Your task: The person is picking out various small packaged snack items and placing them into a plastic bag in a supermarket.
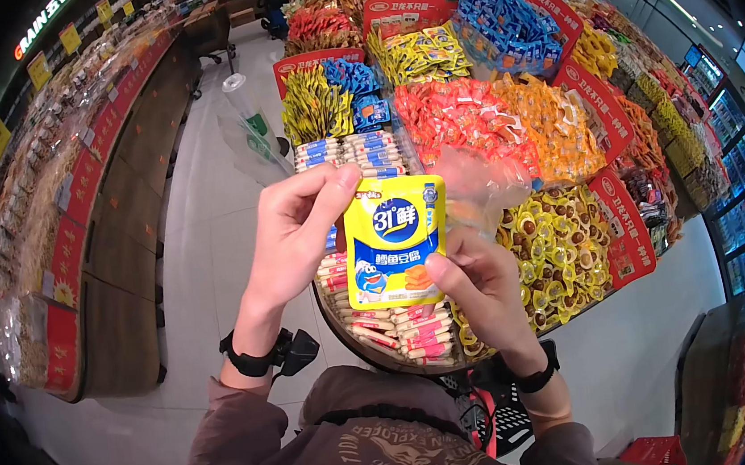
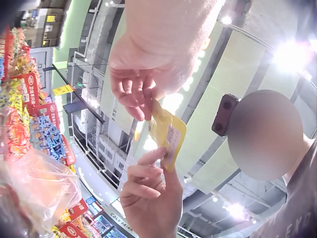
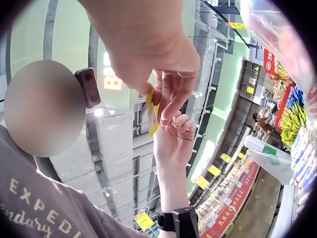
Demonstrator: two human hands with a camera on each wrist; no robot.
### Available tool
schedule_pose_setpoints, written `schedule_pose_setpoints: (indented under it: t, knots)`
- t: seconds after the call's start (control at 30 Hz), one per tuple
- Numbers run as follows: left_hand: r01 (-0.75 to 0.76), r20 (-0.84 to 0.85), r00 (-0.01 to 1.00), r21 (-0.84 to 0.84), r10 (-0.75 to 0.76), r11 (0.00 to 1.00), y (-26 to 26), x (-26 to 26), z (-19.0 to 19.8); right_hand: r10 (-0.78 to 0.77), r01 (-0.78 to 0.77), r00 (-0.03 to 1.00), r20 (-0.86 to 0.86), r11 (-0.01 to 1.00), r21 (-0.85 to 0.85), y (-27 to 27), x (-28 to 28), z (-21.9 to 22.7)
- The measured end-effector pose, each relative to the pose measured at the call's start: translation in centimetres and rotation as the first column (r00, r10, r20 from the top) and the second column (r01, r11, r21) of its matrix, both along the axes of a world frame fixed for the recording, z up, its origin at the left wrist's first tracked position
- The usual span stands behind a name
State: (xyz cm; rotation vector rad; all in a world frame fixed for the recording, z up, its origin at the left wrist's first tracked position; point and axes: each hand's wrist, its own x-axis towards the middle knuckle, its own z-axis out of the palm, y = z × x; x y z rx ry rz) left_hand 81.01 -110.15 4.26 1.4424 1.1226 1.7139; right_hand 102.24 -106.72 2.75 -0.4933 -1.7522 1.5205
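A small yellow snack packet (image 1: 396, 241) with a blue label and a cartoon fish is held upright before the chest, its printed front facing the head camera. My left hand (image 1: 302, 226) pinches its upper left corner between thumb and fingers. At the lower right edge, my right hand (image 1: 488, 289) grips it with the thumb over the front. The left wrist view shows the packet's back (image 2: 169, 134), with a pale printed panel. In the right wrist view the packet (image 3: 152, 115) appears nearly edge-on, between thumb and fingers of the right hand (image 3: 171, 82).
Beneath the hands stands a display table of wrapped snacks: white-and-red sticks (image 1: 422, 331), red packets (image 1: 460, 121), yellow round packs (image 1: 562, 246). A clear plastic bag (image 1: 489, 181) lies behind the packet. A bag roll (image 1: 236, 86) stands at the table's left. Shelving (image 1: 109, 195) lines the far left.
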Motion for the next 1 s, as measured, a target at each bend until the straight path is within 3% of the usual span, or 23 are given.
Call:
schedule_pose_setpoints:
  t: [0.63, 0.93, 1.0]
  knots:
    - [0.009, -0.032, 0.999, 0.070, -0.007, 0.997, -0.6, -0.4, -0.1, 0.034, -0.040, 0.997, -0.063, 0.995, -0.092, -0.6, -0.4, -0.7]
    - [0.177, -0.009, 0.984, -0.023, -0.177, 0.984, -1.5, 0.0, -0.6, -0.023, 0.013, 0.996, -0.086, 0.993, -0.114, -0.2, -0.3, -0.7]
    - [0.136, -0.075, 0.988, -0.027, -0.137, 0.990, -1.5, 0.2, -1.3, -0.037, 0.026, 0.995, -0.097, 0.993, -0.112, -0.2, -0.4, -0.6]
